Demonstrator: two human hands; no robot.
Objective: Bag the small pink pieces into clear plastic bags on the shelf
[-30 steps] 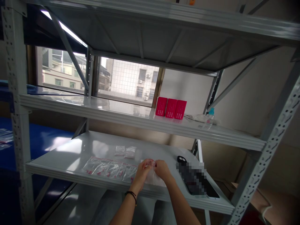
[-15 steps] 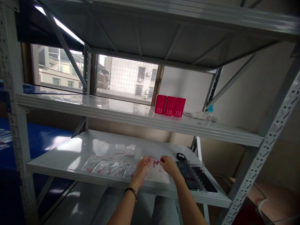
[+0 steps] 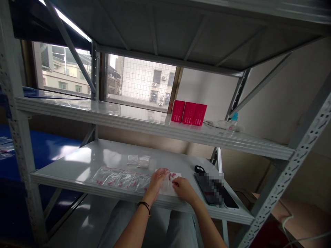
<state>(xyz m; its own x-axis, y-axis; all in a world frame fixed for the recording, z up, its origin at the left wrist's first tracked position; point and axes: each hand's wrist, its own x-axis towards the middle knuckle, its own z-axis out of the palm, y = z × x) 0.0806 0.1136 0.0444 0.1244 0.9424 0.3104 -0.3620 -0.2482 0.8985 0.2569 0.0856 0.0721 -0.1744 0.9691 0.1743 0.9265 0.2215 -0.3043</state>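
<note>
On the lower shelf [image 3: 77, 162], just left of the phone [image 3: 216, 193], both hands press a clear bag [image 3: 168, 184]: left hand [image 3: 156, 181] flat, right hand [image 3: 182, 187] seemingly pinching its edge. Loose pink pieces [image 3: 172, 176] could roll off if the bag slips.

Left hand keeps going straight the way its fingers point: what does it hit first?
Probably the small pink pieces just past the left hand fingertips, lying on the clear bag; depth is hard to judge.
</note>
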